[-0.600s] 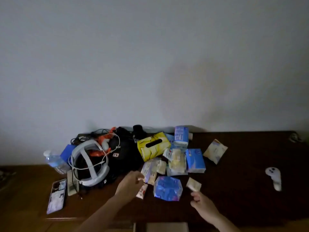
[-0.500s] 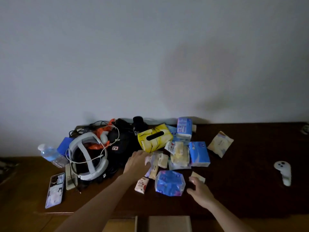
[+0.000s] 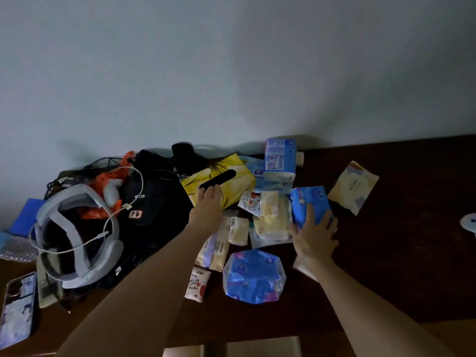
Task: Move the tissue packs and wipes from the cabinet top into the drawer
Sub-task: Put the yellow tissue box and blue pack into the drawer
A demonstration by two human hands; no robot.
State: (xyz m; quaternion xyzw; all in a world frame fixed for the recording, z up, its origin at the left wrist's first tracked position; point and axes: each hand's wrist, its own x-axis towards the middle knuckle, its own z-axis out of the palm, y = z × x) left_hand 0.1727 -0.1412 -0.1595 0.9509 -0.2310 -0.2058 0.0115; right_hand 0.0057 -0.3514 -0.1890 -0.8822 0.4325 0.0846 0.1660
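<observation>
Black bag [image 3: 154, 199] and headset [image 3: 77, 235] crowd tissue packs [image 3: 253, 275].

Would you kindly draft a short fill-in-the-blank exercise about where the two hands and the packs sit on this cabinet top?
1. The left hand rests on the ____ tissue box with the black slot.
2. The right hand lies on a blue tissue pack to the ____ of that box.
3. The crinkled blue plastic multipack lies ____ the two forearms.
4. The white-and-grey headset carries a ____ cable.

Missing words: yellow; right; between; white
</observation>
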